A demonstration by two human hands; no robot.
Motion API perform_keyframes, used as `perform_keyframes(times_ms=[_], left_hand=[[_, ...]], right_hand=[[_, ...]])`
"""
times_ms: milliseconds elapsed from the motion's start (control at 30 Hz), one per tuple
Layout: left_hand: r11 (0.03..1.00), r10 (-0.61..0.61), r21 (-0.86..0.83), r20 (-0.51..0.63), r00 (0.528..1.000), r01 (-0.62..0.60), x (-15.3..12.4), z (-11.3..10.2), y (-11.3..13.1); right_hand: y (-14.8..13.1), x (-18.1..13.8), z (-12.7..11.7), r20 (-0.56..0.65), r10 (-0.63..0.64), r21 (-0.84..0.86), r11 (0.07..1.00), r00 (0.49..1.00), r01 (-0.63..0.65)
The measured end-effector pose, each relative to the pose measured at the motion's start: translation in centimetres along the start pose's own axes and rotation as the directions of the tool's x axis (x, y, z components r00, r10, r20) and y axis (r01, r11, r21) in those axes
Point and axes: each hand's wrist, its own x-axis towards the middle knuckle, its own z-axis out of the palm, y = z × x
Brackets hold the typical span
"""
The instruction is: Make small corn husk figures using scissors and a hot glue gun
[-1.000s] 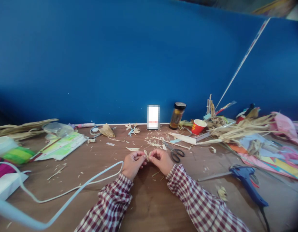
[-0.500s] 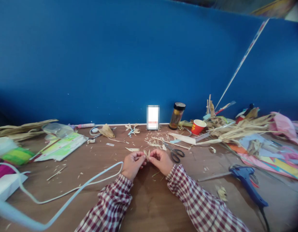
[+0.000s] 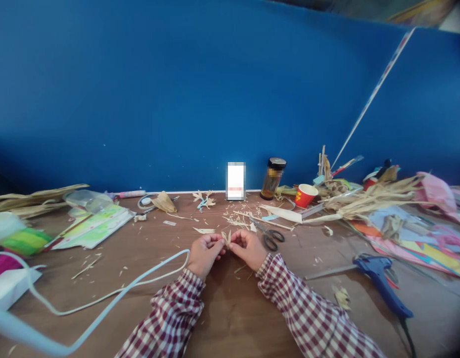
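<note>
At the far left of your desk [image 3: 230,323], dried husks [image 3: 39,196] lie behind a white bowl [image 3: 4,226], and a green-and-white sheet [image 3: 103,226] lies to their right. Nearer you, a pale blue cord [image 3: 130,283] loops up to just beside your left wrist; contact cannot be told. Your left hand [image 3: 205,254] has its thumb and finger pinched on one side of a small husk piece [image 3: 227,239]. That piece sits between your two hands, above the desk, its pale tips pointing up. Your right hand [image 3: 251,250] pinches the other side, fingertips close to those of the left. Change over the last second: slight. Both hands keep their place; the piece shows its tips a little more openly, while the surrounding items stay put. Reading: the work is fine handling at the fingertips, and neither side has been released. Detail within the pinch is too small to judge. Just right of your right hand, scissors [image 3: 273,238] lie unheld; beyond them stands a red cup [image 3: 306,196]. Further right, a blue glue gun [image 3: 381,276] rests on the desk, also unheld, with a husk pile [image 3: 379,196] behind it.
</note>
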Motion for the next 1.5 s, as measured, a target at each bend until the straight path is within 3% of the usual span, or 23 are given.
perform_keyframes(times_ms=[767, 1133, 1500], left_hand=[[1.0, 0.0, -0.026, 0.004, 1.0, 0.0, -0.1, -0.1, 0.2], [0.996, -0.036, -0.082, -0.05, 0.998, 0.032, 0.1, -0.2, 0.3], [1.0, -0.012, 0.001, 0.053, 0.999, 0.012, 0.1, -0.3, -0.1]], right_hand=[[0.0, 0.0, 0.0, -0.012, -0.001, -0.022, 1.0, 1.0, 0.0], [-0.8, -0.1, -0.2, -0.001, 0.116, 0.101, 0.988, 0.993, -0.115], [-1.0, -0.2, -0.2, 0.007, 0.002, 0.012, 1.0, 1.0, -0.002]])
